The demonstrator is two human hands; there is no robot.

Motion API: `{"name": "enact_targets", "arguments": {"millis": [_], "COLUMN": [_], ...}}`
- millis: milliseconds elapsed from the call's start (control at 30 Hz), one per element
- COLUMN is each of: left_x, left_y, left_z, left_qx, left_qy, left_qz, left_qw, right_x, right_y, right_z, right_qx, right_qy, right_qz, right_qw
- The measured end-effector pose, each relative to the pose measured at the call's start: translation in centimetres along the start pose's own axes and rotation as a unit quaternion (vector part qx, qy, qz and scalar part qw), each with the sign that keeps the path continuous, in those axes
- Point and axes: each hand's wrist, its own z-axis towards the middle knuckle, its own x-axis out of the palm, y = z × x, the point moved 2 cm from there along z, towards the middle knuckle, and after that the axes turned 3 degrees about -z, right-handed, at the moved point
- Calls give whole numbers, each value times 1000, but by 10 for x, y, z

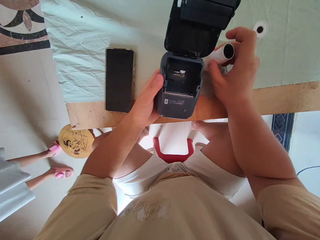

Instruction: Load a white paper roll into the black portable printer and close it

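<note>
A dark grey portable label printer point(176, 103) sits at the table's front edge with its black lid point(198, 26) swung up. Its paper compartment shows no roll inside. My left hand point(147, 98) grips the printer's left side, thumb on the upper corner. To the right of the printer, my right hand point(238, 66) holds a white paper roll point(218, 56) with a dark core end between thumb and fingers. Beyond that hand, another small white roll point(260, 29) stands on end on the cloth.
A smartphone point(119, 79) with a dark screen lies left of the printer. Pale green cloth point(81, 31) covers the table, whose bare wooden edge point(290, 95) faces me. A round wooden stool point(76, 141) and another person's feet in pink slippers point(62, 172) are at the lower left.
</note>
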Motion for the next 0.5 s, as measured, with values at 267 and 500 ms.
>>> {"name": "enact_targets", "arguments": {"millis": [267, 500], "left_x": [1, 2], "left_y": [0, 1], "left_z": [2, 2], "left_qx": [18, 27], "left_qy": [23, 14], "left_qz": [-5, -14], "left_qw": [1000, 999], "right_x": [-3, -21], "right_y": [-1, -41], "right_z": [2, 14], "right_qx": [-56, -12], "right_qy": [-35, -177], "right_qz": [-15, -39], "right_qw": [998, 983]}}
